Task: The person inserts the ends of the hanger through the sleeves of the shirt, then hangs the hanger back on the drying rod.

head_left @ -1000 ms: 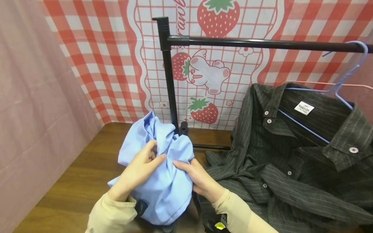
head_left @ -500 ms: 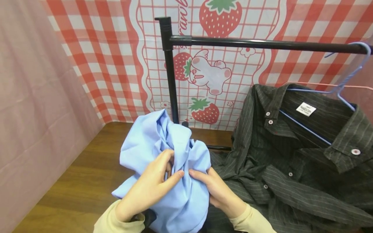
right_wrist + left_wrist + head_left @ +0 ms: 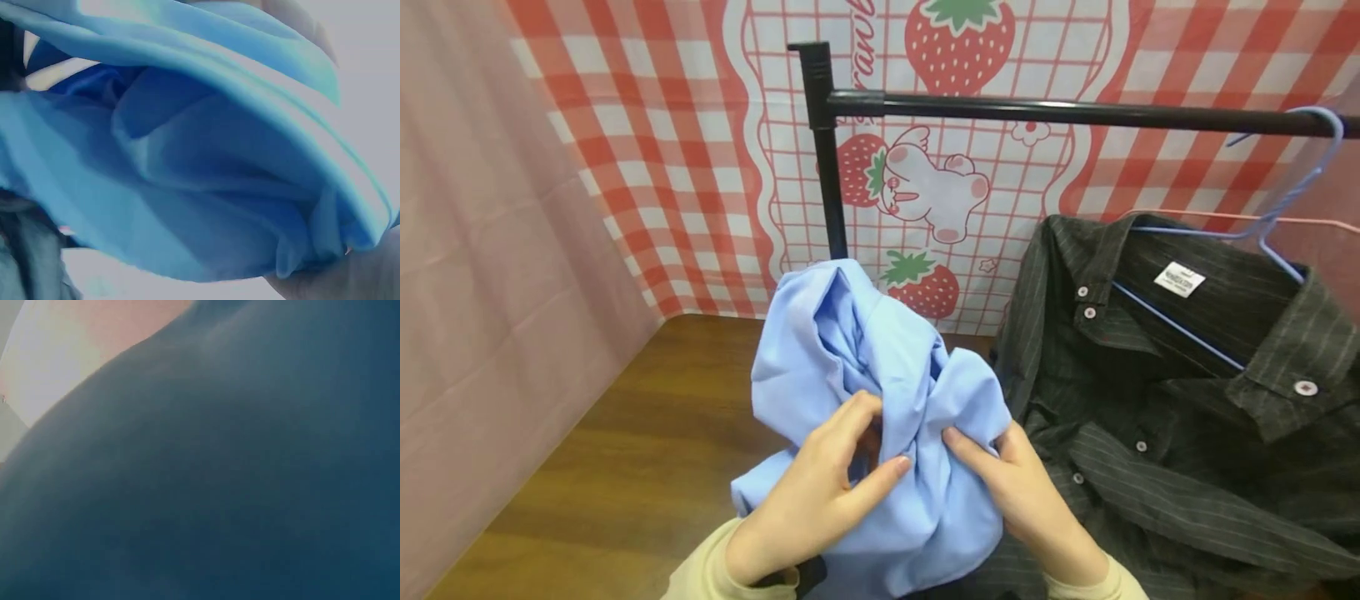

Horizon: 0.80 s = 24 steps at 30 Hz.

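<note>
A bunched light blue cloth garment (image 3: 880, 350) is held up over the table in the head view, its folds hiding what kind it is. My left hand (image 3: 820, 492) pinches a gathered fold from the left, with thumb and fingers around it. On the other side, my right hand (image 3: 1030, 492) grips the cloth with its thumb on top and fingers tucked behind. Blurred blue cloth (image 3: 219, 456) fills most of the left wrist view. In the right wrist view the garment (image 3: 187, 231) gapes along a stitched hem, with part of the hand at the lower right.
Behind stands a black clothes rack (image 3: 1037, 110). A dark striped shirt (image 3: 1120, 433) hangs at the right on a blue hanger (image 3: 1273, 217). The wooden table (image 3: 595, 483) shows at left, beside a pink curtain (image 3: 512, 292). A strawberry-print cloth (image 3: 662, 167) covers the back.
Both hands have carried the blue garment to the right, closer to the dark shirt. More of its upper part has spread open, and it now covers the lower rack post.
</note>
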Motion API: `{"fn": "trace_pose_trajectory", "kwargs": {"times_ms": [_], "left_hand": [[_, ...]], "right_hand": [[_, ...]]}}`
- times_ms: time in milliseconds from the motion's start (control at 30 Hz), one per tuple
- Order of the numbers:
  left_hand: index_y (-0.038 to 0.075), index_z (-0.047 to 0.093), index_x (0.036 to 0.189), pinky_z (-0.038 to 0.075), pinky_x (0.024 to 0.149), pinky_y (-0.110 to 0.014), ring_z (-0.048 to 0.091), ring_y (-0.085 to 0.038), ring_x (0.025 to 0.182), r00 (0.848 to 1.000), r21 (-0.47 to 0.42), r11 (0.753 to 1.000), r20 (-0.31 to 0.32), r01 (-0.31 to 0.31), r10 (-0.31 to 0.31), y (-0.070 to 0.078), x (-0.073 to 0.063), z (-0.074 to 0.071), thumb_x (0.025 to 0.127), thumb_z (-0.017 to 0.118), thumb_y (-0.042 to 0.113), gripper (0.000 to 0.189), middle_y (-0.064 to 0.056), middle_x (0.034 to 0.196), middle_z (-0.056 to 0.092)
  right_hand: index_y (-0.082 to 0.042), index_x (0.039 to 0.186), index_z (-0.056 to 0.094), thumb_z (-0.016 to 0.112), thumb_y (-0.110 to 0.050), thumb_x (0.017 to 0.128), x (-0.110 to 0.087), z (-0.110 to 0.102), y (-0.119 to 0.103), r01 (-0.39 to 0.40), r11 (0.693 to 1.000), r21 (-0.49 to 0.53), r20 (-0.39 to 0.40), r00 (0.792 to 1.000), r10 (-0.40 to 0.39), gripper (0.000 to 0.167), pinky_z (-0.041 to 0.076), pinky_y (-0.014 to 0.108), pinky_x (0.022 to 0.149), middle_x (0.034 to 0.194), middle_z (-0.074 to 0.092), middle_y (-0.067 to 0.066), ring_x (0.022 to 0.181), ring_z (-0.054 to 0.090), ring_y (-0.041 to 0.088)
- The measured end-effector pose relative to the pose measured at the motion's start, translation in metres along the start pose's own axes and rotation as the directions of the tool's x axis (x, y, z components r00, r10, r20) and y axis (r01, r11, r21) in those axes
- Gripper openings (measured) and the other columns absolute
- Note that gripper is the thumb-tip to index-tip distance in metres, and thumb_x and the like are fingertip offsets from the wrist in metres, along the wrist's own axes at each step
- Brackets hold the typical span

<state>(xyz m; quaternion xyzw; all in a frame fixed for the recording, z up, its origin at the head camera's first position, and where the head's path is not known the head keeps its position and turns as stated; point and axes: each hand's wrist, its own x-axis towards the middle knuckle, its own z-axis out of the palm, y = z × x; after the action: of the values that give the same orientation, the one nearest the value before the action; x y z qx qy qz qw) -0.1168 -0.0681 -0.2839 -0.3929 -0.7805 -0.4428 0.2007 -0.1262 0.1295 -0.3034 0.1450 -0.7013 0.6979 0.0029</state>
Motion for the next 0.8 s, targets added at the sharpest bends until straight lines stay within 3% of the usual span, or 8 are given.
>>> {"fn": "trace_pose_trajectory", "kwargs": {"times_ms": [100, 267, 433, 500, 633, 700, 800], "left_hand": [[0.01, 0.047, 0.099, 0.04, 0.064, -0.015, 0.044, -0.004, 0.074, 0.999, -0.015, 0.999, -0.002, -0.045, 0.045, 0.001, 0.002, 0.001, 0.087, 0.06, 0.013, 0.018, 0.004, 0.083, 0.044], [0.009, 0.046, 0.097, 0.038, 0.062, -0.013, 0.043, -0.005, 0.073, 0.991, -0.036, 0.99, -0.013, -0.134, 0.133, 0.006, 0.006, -0.001, 0.087, 0.059, 0.014, 0.018, 0.002, 0.081, 0.042], [0.004, 0.047, 0.106, 0.043, 0.065, -0.016, 0.046, -0.008, 0.077, 0.98, -0.087, 0.976, -0.022, -0.201, 0.2, 0.011, 0.012, -0.001, 0.09, 0.057, 0.016, 0.023, -0.002, 0.087, 0.046], [0.003, 0.047, 0.111, 0.045, 0.066, -0.018, 0.047, -0.009, 0.079, 0.977, -0.104, 0.972, -0.022, -0.212, 0.211, 0.009, 0.012, 0.001, 0.089, 0.058, 0.012, 0.027, -0.003, 0.09, 0.048], [0.003, 0.05, 0.111, 0.046, 0.072, -0.022, 0.052, -0.011, 0.083, 0.982, -0.084, 0.979, -0.007, -0.186, 0.186, -0.002, 0.008, 0.006, 0.084, 0.061, 0.003, 0.028, -0.005, 0.094, 0.054], [0.005, 0.054, 0.105, 0.047, 0.073, -0.022, 0.054, -0.009, 0.083, 0.991, -0.051, 0.99, 0.007, -0.134, 0.135, -0.011, 0.003, 0.007, 0.084, 0.061, 0.004, 0.023, -0.003, 0.092, 0.057], [0.009, 0.059, 0.098, 0.047, 0.074, -0.022, 0.057, -0.006, 0.084, 0.999, 0.002, 1.0, 0.041, -0.003, 0.003, -0.023, -0.007, 0.009, 0.086, 0.06, 0.011, 0.012, 0.001, 0.091, 0.062]], "right_hand": [[0.004, 0.108, 0.052, 0.054, -0.008, 0.09, -0.005, -0.004, -0.007, 0.081, 0.986, -0.148, -0.076, 0.993, -0.093, 0.022, 0.049, 0.025, 0.076, 0.097, 0.062, 0.004, 0.088, 0.061, 0.013], [0.002, 0.101, 0.057, 0.053, -0.008, 0.09, -0.013, -0.008, -0.022, 0.127, 0.945, -0.302, -0.179, 0.966, -0.187, 0.015, 0.049, 0.023, 0.071, 0.091, 0.063, 0.004, 0.082, 0.062, 0.012], [0.003, 0.094, 0.061, 0.056, 0.004, 0.085, -0.016, -0.014, -0.031, 0.226, 0.884, -0.41, -0.283, 0.889, -0.359, 0.011, 0.048, 0.018, 0.064, 0.083, 0.063, -0.003, 0.073, 0.06, 0.007], [0.003, 0.089, 0.062, 0.056, 0.008, 0.083, -0.014, -0.018, -0.031, 0.256, 0.857, -0.447, -0.29, 0.865, -0.409, 0.01, 0.047, 0.017, 0.061, 0.079, 0.062, -0.004, 0.069, 0.058, 0.006], [0.001, 0.086, 0.063, 0.056, 0.01, 0.081, -0.009, -0.028, -0.023, 0.292, 0.808, -0.511, -0.255, 0.847, -0.467, 0.013, 0.045, 0.015, 0.063, 0.079, 0.062, -0.008, 0.069, 0.057, 0.004], [0.0, 0.089, 0.064, 0.056, 0.011, 0.081, -0.006, -0.034, -0.016, 0.31, 0.773, -0.554, -0.222, 0.839, -0.496, 0.016, 0.043, 0.012, 0.067, 0.083, 0.062, -0.01, 0.073, 0.056, 0.001], [-0.002, 0.091, 0.064, 0.055, 0.013, 0.08, -0.003, -0.044, -0.004, 0.333, 0.708, -0.623, -0.165, 0.829, -0.535, 0.021, 0.04, 0.01, 0.068, 0.084, 0.061, -0.01, 0.074, 0.053, -0.001]]}}
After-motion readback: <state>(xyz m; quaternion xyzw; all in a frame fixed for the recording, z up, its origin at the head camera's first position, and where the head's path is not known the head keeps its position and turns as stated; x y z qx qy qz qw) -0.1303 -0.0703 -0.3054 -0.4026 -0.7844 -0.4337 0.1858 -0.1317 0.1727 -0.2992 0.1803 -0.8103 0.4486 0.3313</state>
